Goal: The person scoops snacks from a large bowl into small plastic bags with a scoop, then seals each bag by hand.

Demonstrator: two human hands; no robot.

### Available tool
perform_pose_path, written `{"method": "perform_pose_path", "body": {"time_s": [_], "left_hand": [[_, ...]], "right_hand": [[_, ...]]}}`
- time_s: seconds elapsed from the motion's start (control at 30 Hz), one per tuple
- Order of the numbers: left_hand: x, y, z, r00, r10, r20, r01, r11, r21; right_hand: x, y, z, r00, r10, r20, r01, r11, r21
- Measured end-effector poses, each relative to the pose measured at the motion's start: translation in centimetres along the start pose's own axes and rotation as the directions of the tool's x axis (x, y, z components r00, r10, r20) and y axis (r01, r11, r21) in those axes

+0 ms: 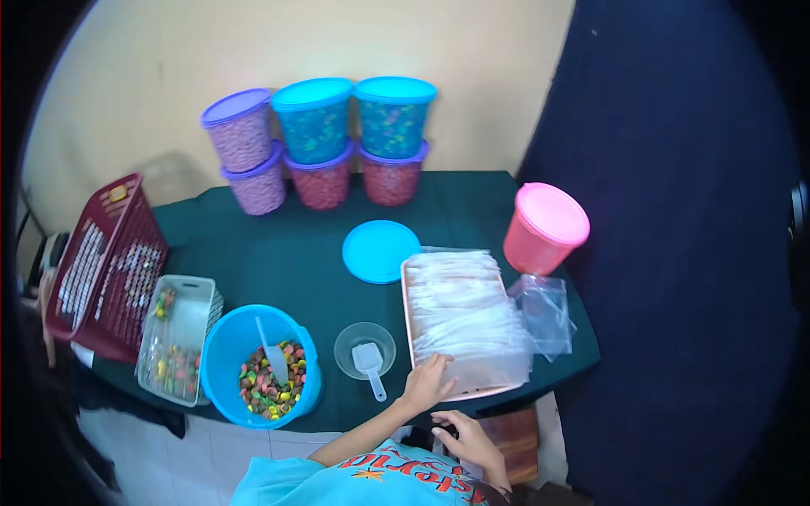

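My left hand (429,384) reaches over the near left corner of a pale pink tray (408,316). Its fingers are apart and rest at the front of a row of clear plastic bags (468,316) packed in the tray. My right hand (467,438) is just in front of the table's edge, fingers loosely curved and apart, with nothing visible in it. Left of the tray, a clear bowl (344,358) holds a small white scoop (369,358). Further left, a blue tub (221,337) contains colourful wrapped candies (263,384) and a clear scoop (275,361).
A blue lid (380,251) lies behind the bowl. Loose clear bags (547,316) and a pink lidded container (544,232) are at right. Stacked lidded containers (312,126) stand against the wall. A white basket (190,295) and a maroon basket (126,228) are at left.
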State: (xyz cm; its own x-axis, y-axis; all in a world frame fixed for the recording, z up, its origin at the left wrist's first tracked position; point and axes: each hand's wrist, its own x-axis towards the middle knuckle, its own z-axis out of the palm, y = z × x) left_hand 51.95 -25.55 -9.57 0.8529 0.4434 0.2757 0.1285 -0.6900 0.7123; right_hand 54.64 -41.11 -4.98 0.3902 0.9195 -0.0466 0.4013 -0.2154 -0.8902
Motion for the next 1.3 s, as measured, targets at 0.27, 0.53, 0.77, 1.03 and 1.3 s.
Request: {"method": "perform_pose_path", "body": {"time_s": [0.27,0.53,0.77,1.03,1.3], "left_hand": [[0.0,-0.3,-1.1,0.985,0.061,-0.164,-0.06,0.998,0.011],[-3.5,5.9,-8.4,0.929,-0.184,-0.32,0.043,0.915,-0.401],[-12.2,9.5,-12.4,0.837,-0.24,-0.492,0.121,0.958,-0.261],[-19.1,11.2,-13.2,0.807,-0.346,-0.479,0.199,0.923,-0.33],[-26.3,7.1,-18.3,0.884,-0.381,-0.269,0.213,0.843,-0.494]], "right_hand": [[4.0,0.4,-5.0,0.984,-0.152,0.092,0.158,0.985,-0.064],[5.7,-1.0,-5.4,0.899,-0.298,0.321,0.276,0.955,0.113],[8.6,-4.8,-4.7,0.796,-0.605,-0.021,0.605,0.796,0.003],[8.4,-7.1,0.1,0.754,-0.654,0.063,0.609,0.731,0.308],[4.2,-11.7,7.8,0.596,-0.704,0.386,0.609,0.71,0.354]]}}
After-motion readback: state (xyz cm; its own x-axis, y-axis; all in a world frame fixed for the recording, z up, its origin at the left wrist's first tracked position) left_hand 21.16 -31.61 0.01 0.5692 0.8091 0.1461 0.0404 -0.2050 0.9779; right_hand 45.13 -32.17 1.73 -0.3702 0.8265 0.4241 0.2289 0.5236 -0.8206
